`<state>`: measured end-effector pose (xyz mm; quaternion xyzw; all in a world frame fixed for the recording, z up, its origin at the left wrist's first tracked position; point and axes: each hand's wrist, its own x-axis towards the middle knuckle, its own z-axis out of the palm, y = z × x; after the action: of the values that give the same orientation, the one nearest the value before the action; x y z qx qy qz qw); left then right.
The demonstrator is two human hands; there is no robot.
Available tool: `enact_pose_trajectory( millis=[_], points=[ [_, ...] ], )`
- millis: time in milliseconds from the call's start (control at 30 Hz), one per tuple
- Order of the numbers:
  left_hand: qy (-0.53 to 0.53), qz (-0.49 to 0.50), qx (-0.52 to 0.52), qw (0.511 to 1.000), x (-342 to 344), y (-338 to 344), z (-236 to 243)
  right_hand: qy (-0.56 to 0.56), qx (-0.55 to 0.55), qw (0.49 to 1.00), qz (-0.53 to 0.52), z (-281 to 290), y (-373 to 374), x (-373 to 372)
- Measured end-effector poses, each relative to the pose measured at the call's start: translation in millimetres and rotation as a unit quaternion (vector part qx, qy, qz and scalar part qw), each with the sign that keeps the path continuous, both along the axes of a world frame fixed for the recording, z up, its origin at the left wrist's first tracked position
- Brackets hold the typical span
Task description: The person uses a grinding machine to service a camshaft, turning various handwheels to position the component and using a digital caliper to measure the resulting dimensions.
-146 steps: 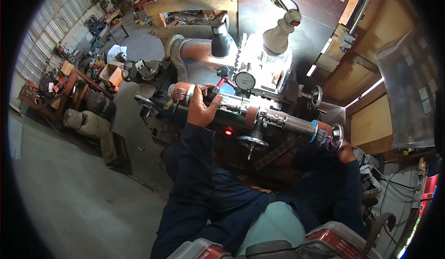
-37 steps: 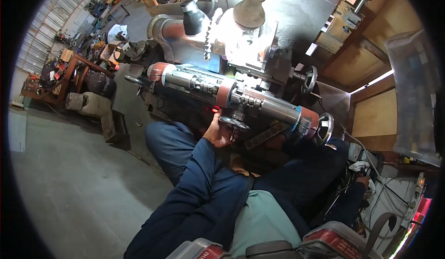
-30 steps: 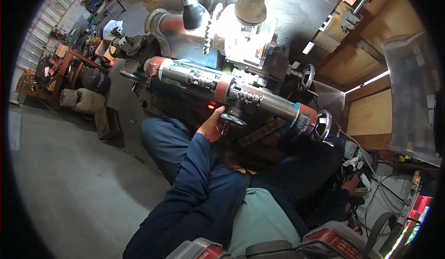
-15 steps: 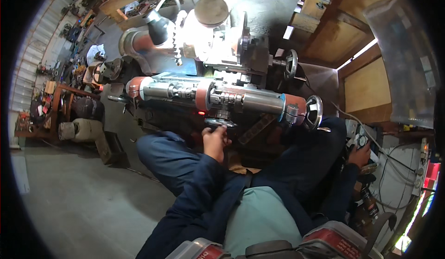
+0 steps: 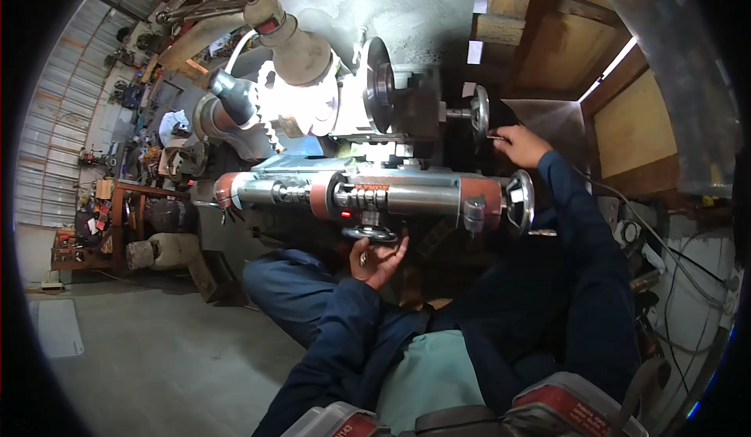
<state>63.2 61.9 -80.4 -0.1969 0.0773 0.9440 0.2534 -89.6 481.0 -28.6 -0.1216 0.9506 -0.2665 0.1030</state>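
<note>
My left hand is at the front of the machine, palm partly showing, its fingers curled at the rim of a small chrome handwheel. My right hand is stretched out to the far right. It pinches the short crank handle of an upright metal handwheel. Between the hands runs a long steel cylinder assembly with red-brown collars. Another chrome handwheel sits at its right end, untouched. Behind it, a dark grinding-type disc stands upright under bright light.
A black lamp and a segmented coolant hose hang over the machine at left. Wooden panels and a cloudy plastic sheet stand at right. On the left floor are a gas cylinder and a metal box.
My right hand has left the box with a dial at the right and taken hold of the far handwheel's crank. My left hand has turned palm-up at its wheel. The view has shifted.
</note>
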Motion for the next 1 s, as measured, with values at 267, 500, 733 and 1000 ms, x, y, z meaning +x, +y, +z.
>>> enact_pose_trajectory(
  millis=[267,500,733,1000],
  points=[
    [0.242,-0.049,-0.727,0.641,5.8,2.3,-66.6,0.02,-0.173,0.966,-0.189,-2.7,9.6,-67.2],
    [0.208,0.31,-0.914,0.159,-23.0,-9.7,4.6,-0.146,-0.111,0.973,0.143,48.3,5.1,-65.3],
    [0.161,-0.191,-0.777,0.579,-9.5,-37.8,34.5,-0.157,-0.002,0.983,0.094,18.6,7.0,-60.0],
    [0.356,-0.257,-0.841,0.315,1.7,-34.9,-85.5,-0.405,0.025,0.913,0.03,51.8,-33.0,-66.6]
  ],
)
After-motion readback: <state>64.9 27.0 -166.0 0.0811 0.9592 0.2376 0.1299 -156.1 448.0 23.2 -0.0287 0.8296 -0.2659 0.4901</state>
